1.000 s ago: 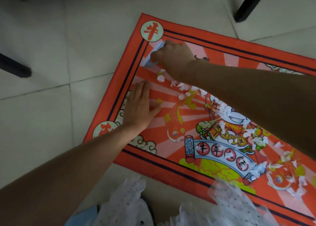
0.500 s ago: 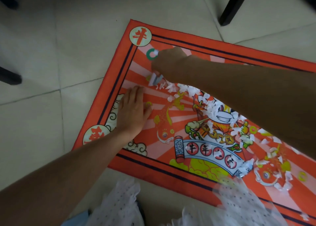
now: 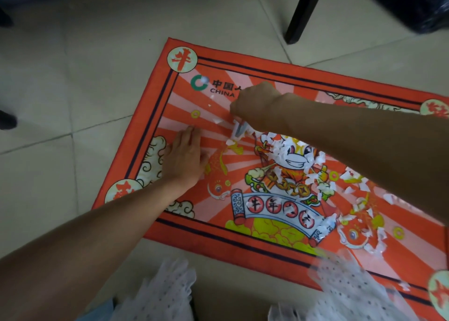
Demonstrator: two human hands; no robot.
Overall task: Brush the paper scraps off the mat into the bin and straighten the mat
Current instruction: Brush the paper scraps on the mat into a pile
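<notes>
Red mat (image 3: 155, 116) under flat left hand (image 3: 184, 160); right hand (image 3: 255, 107) grips what looks like a brush (image 3: 239, 130), pointing down at scraps (image 3: 313, 172).

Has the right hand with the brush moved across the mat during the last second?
Yes. The right hand has swept the brush from the mat's corner medallion toward the cartoon figure in the middle.

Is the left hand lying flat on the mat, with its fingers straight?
Yes, the left hand lies palm down on the mat with straight fingers, while the right hand holds a small brush.
</notes>
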